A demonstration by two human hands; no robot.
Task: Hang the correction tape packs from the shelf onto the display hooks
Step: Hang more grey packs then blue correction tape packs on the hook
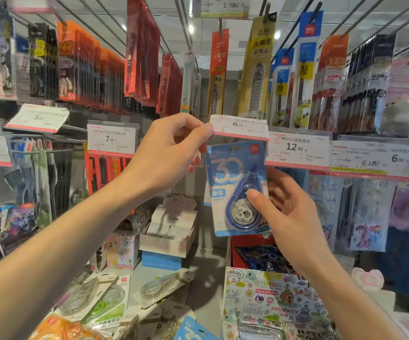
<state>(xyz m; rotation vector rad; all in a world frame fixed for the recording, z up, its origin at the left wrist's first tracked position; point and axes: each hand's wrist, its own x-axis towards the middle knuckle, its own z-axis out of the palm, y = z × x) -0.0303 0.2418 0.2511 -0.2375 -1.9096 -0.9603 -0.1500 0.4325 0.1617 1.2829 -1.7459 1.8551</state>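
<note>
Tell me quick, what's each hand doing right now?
Left hand: pinching the edge of the 6.00 price tag.
Right hand: holding the blue correction tape pack, thumb on its front.

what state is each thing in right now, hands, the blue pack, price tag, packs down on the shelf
left hand: raised, fingertips pinching the edge of the 6.00 price tag
6.00 price tag: tilted up at the hook's front
right hand: holding the blue correction tape pack, thumb on its front
blue correction tape pack: upright, just below the tag, whether on the hook cannot be told
green correction tape packs: lying flat on the shelf
</note>
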